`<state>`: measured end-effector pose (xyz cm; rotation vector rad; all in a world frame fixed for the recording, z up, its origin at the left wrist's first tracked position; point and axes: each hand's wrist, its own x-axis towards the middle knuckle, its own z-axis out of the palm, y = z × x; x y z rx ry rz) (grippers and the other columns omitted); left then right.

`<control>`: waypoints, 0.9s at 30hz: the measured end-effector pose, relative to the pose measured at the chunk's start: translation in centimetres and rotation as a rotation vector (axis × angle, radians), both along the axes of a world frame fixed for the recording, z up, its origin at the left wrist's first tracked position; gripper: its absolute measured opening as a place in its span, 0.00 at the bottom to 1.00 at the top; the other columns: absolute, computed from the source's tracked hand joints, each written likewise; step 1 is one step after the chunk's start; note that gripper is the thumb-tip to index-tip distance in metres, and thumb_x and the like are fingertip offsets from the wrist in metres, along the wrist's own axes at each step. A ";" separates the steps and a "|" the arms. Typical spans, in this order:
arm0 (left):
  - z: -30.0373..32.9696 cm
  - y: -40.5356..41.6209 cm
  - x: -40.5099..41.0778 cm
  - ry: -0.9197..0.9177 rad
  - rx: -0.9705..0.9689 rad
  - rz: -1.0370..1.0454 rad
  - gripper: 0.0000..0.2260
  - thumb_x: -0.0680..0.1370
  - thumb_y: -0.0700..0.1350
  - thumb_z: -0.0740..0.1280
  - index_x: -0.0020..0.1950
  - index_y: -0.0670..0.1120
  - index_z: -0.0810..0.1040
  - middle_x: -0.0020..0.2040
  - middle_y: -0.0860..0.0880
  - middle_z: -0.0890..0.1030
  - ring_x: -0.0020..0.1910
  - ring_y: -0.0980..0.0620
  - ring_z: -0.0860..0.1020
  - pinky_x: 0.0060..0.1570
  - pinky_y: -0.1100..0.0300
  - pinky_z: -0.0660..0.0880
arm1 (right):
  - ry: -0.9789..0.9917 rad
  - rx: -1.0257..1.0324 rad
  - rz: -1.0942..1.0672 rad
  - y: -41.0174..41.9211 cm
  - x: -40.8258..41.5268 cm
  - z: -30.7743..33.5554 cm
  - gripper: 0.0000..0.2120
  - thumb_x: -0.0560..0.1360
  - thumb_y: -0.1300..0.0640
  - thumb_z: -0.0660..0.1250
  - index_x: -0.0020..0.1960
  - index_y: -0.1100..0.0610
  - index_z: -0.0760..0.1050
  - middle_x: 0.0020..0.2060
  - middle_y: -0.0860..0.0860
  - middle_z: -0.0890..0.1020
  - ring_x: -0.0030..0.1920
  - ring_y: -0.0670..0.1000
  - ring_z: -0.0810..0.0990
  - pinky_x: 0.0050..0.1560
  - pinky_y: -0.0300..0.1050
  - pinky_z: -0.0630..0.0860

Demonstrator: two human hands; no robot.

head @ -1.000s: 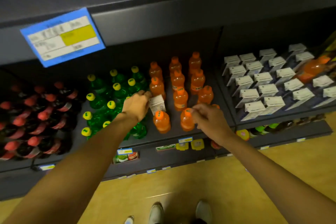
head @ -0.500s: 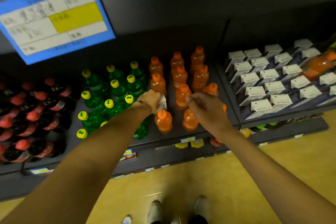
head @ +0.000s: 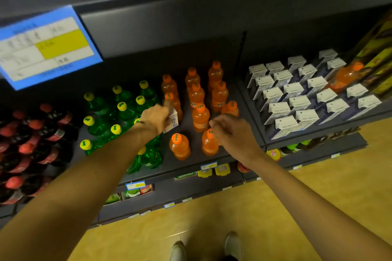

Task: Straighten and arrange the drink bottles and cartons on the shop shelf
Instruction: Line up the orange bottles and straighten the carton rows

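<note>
On the dark grey metal shop shelf (head: 212,154) we log a block of small orange plastic drink bottles with orange caps (head: 200,117), all upright, long axes vertical, caps toward us. Cap and body labels carry print too small to read.

Among them, at the block's left edge, we hold a small white drink carton with blue print (head: 173,121) in our left hand (head: 156,117). Its fingers are closed around the carton, which tilts slightly, its gabled top pointing up and away toward the shelf back. The blue characters on its face are not legible.

Our right hand (head: 231,131) sits at the front right orange bottle (head: 209,144), fingers curled narrow, pinched at its cap; whether they actually grip it we cannot tell.

Left of the orange block: green plastic bottles with yellow caps (head: 123,110), upright. Further left: dark cola bottles with red caps (head: 31,144), leaning.

Right bay: rows of matching white gable-top cartons (head: 297,101), upright, with one orange bottle (head: 345,75) lying across them.

Above left: a blue-bordered price card with a yellow panel (head: 46,46), writing blurred.
</note>
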<state>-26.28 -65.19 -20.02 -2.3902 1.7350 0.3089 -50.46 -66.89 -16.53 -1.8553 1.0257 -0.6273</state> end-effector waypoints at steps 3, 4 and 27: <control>2.4 1.5 0.3 0.019 -0.089 -0.026 0.24 0.78 0.46 0.63 0.70 0.43 0.58 0.51 0.39 0.78 0.50 0.37 0.78 0.43 0.49 0.74 | -0.009 -0.005 0.018 0.6 0.0 1.2 0.07 0.79 0.56 0.63 0.45 0.56 0.78 0.33 0.48 0.79 0.35 0.45 0.78 0.38 0.39 0.73; 3.3 2.3 0.4 0.016 -0.119 -0.042 0.24 0.78 0.48 0.63 0.69 0.43 0.58 0.51 0.39 0.78 0.49 0.37 0.78 0.44 0.49 0.74 | -0.011 -0.009 0.022 0.8 0.0 1.7 0.07 0.78 0.56 0.63 0.46 0.56 0.78 0.34 0.49 0.80 0.36 0.45 0.78 0.39 0.40 0.73; 12.1 11.6 -9.9 0.089 -0.533 -0.716 0.20 0.72 0.60 0.55 0.56 0.48 0.65 0.48 0.45 0.80 0.32 0.43 0.79 0.26 0.57 0.71 | -0.003 -0.010 -0.340 8.9 -8.4 6.6 0.11 0.77 0.59 0.64 0.41 0.44 0.76 0.36 0.62 0.80 0.39 0.63 0.79 0.40 0.60 0.78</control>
